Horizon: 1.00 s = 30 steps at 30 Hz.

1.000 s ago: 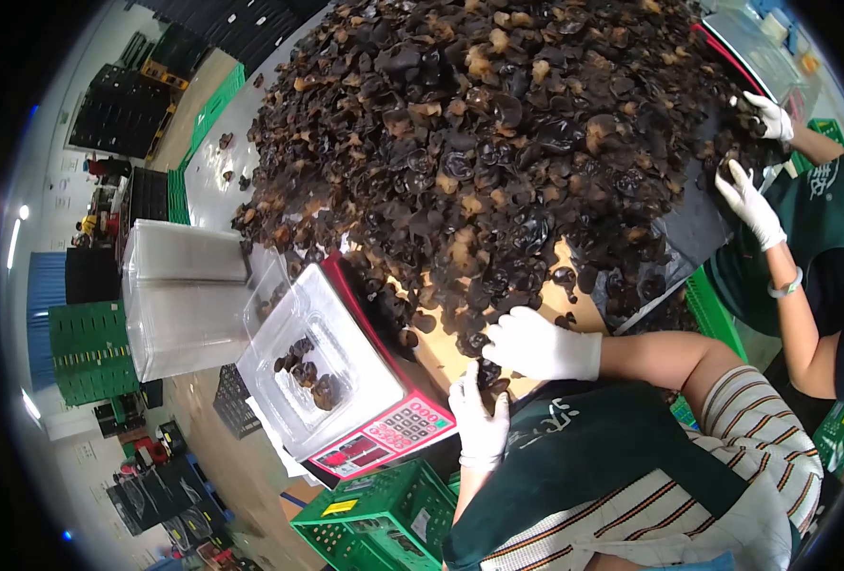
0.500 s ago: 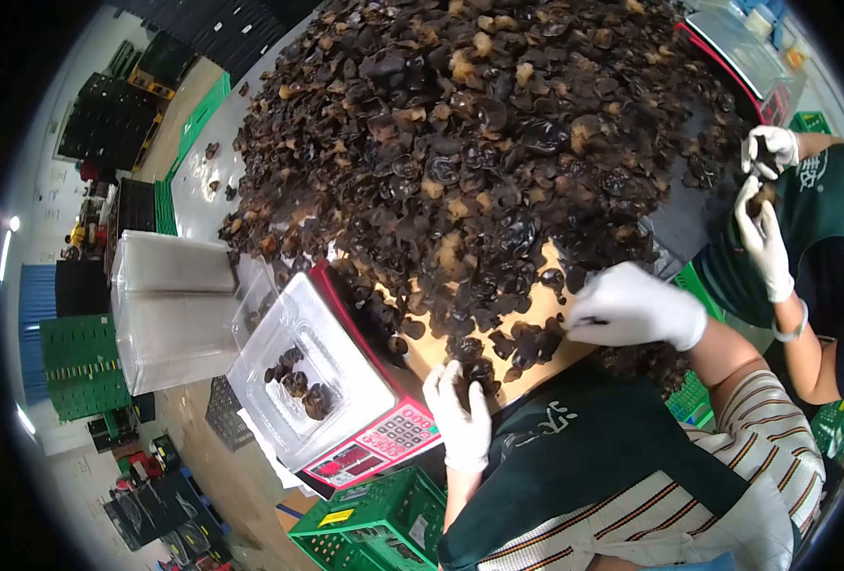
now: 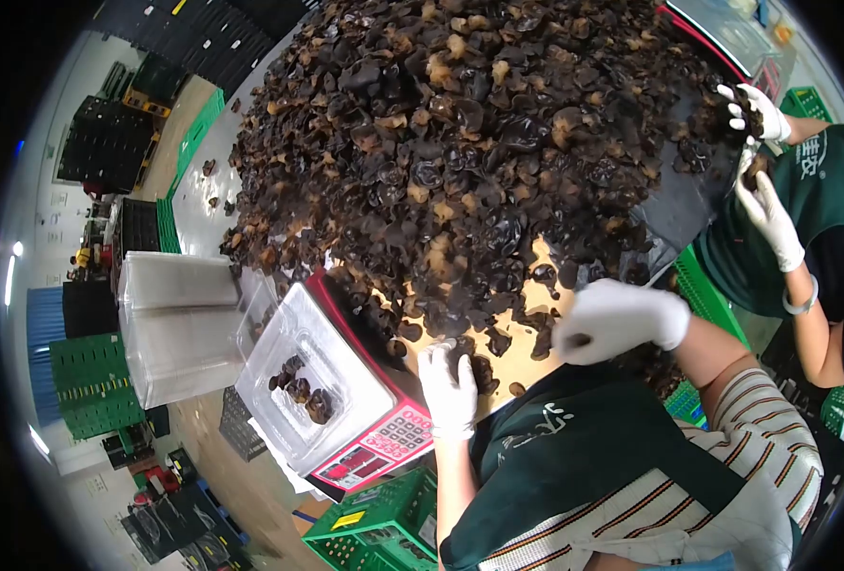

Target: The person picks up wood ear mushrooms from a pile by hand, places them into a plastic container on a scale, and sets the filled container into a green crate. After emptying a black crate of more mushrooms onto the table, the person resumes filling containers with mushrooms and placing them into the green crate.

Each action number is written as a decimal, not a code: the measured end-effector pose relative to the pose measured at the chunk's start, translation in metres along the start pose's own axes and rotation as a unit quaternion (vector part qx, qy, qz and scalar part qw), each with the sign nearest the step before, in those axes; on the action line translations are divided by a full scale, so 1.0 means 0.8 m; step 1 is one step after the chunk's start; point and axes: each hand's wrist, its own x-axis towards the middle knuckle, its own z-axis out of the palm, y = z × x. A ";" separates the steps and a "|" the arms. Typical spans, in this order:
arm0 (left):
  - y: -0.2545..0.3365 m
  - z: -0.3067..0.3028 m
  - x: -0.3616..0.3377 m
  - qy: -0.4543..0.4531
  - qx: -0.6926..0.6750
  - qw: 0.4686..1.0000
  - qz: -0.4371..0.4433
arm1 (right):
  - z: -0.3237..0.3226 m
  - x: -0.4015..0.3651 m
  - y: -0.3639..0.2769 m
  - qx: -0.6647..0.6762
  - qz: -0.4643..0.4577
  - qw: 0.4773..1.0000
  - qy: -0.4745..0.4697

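Dark wood ear mushrooms (image 3: 441, 171) lie in a great heap on the table, thinning out onto a tan board (image 3: 512, 366) at its near edge. My left hand (image 3: 448, 392), in a white glove, is at the board's left, its fingers curled around a dark mushroom piece (image 3: 459, 354). To the right, my gloved right hand (image 3: 622, 322) is over the board, smeared by motion. Its fingers are curled, and a dark piece (image 3: 580, 340) shows at them. Beside my left hand stands a red and white scale (image 3: 384, 447), bearing a clear plastic tray (image 3: 288, 428) with several mushrooms in it.
Stacked clear trays (image 3: 179, 328) stand left of the scale. A green crate (image 3: 374, 523) is below it. At right, a co-worker's gloved hands (image 3: 769, 214) handle mushrooms near another scale (image 3: 712, 43). Black crates (image 3: 108, 143) are stacked at the far left.
My right hand has shifted slightly left and turned. Several mushroom pieces between my hands have gone from the board, baring more of it. My left hand's fingers have drawn closer around a piece.
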 end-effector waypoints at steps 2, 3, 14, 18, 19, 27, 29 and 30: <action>-0.004 0.000 -0.004 0.008 -0.022 1.000 -0.008 | 0.005 -0.011 0.005 -0.037 -0.024 0.998 0.035; -0.006 0.001 -0.006 0.010 -0.027 0.999 -0.014 | 0.022 -0.005 0.006 -0.079 -0.037 0.993 0.077; 0.046 0.003 0.003 -0.023 0.069 0.988 0.138 | 0.119 0.026 0.018 -0.079 -0.182 0.977 0.075; 0.049 0.024 0.006 -0.028 0.149 0.976 0.154 | 0.080 -0.013 0.026 -0.119 -0.030 0.992 0.033; 0.049 0.028 0.006 -0.023 0.162 0.973 0.162 | 0.086 -0.014 0.032 -0.136 -0.019 0.983 0.120; 0.068 0.037 -0.007 -0.053 0.185 0.967 0.167 | 0.137 0.027 0.050 -0.123 -0.093 0.948 0.278; 0.083 0.044 -0.018 -0.110 0.138 0.975 0.138 | 0.122 0.011 0.047 -0.088 -0.081 0.966 0.229; 0.093 0.046 -0.020 -0.222 0.101 0.967 0.072 | 0.108 -0.001 0.043 -0.080 -0.051 0.987 0.129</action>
